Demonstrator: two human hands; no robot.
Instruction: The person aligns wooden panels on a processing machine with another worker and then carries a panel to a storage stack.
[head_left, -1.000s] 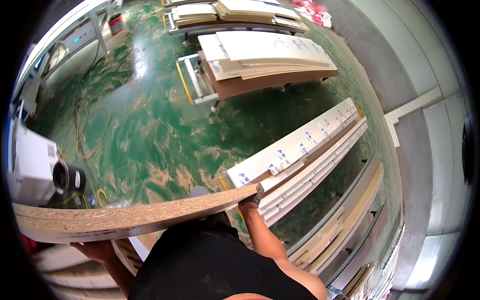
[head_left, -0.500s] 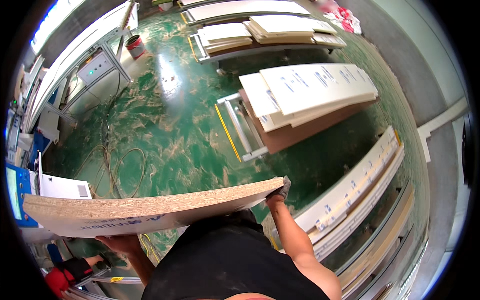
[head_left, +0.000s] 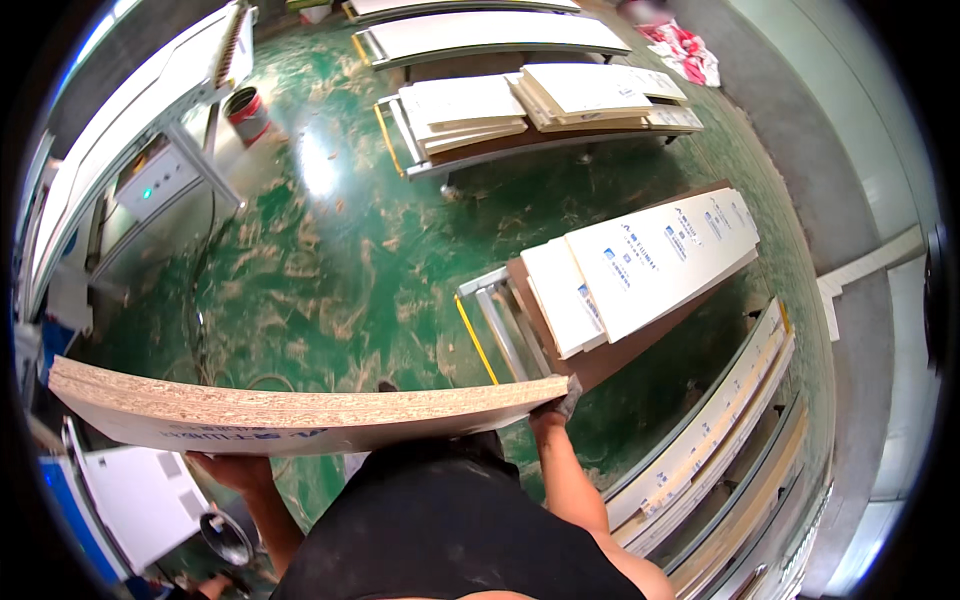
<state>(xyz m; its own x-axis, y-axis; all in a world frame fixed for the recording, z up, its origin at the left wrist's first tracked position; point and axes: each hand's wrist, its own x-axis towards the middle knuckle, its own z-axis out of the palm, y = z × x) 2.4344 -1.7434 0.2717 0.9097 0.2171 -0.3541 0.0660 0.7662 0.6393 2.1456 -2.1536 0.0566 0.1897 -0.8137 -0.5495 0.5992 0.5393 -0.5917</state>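
A long chipboard panel [head_left: 300, 403] with a raw tan edge and a pale face printed in blue is held on edge across the front of my body. Its thick edge faces up; I cannot tell if it is one board or several together. My left hand [head_left: 235, 472] supports its lower side near the left part, with the fingers partly hidden by the panel. At the right end, my right hand [head_left: 560, 402], in a grey glove, is closed around the panel's corner.
White printed panels [head_left: 660, 260] lie stacked on a low roller stand [head_left: 495, 325] ahead right. More board stacks [head_left: 585, 90] rest farther off, others [head_left: 700, 425] at right. A machine bench [head_left: 130, 110] and red bucket [head_left: 246, 115] stand far left. A white cabinet [head_left: 145, 490] is near left.
I have advanced over the green floor with the panel still in both hands. The stand with printed panels appears nearer, and the white cabinet has slipped back on the left.
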